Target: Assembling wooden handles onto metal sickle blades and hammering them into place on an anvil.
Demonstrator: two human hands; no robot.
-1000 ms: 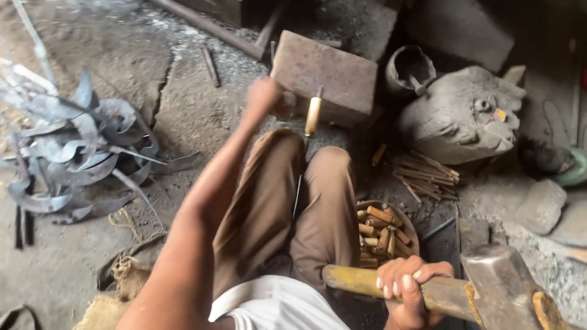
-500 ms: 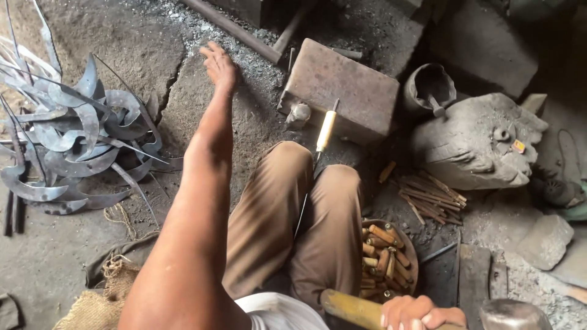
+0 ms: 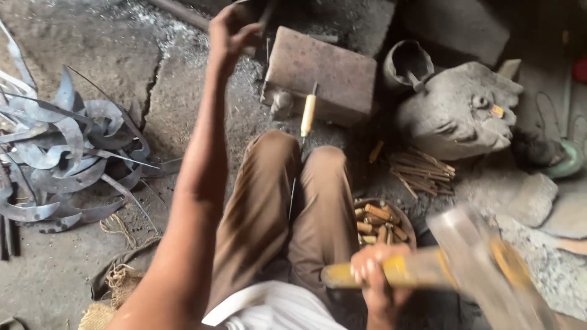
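I sit on the ground with my knees in brown trousers [image 3: 287, 201] drawn up. My left hand [image 3: 235, 27] reaches far forward to the top of the view, its fingers curled on a dark metal piece [image 3: 263, 11] that the frame edge cuts off. My right hand [image 3: 376, 278] grips the yellow wooden handle of a large hammer [image 3: 483, 269], whose head is blurred at the lower right. A square iron block [image 3: 324, 73] lies ahead of my knees. A thin tool with a pale wooden handle [image 3: 309, 113] rests against its near edge.
A heap of curved sickle blades [image 3: 61, 153] covers the ground at left. A round bowl of short wooden handles [image 3: 382, 223] sits by my right knee, loose sticks [image 3: 422, 168] beyond it. A grey stone lump [image 3: 455, 113] and a dark pot [image 3: 406, 64] stand at right.
My left hand moved from the block's left side further forward and closed its fingers. The hammer has swung up into view at the lower right, blurred.
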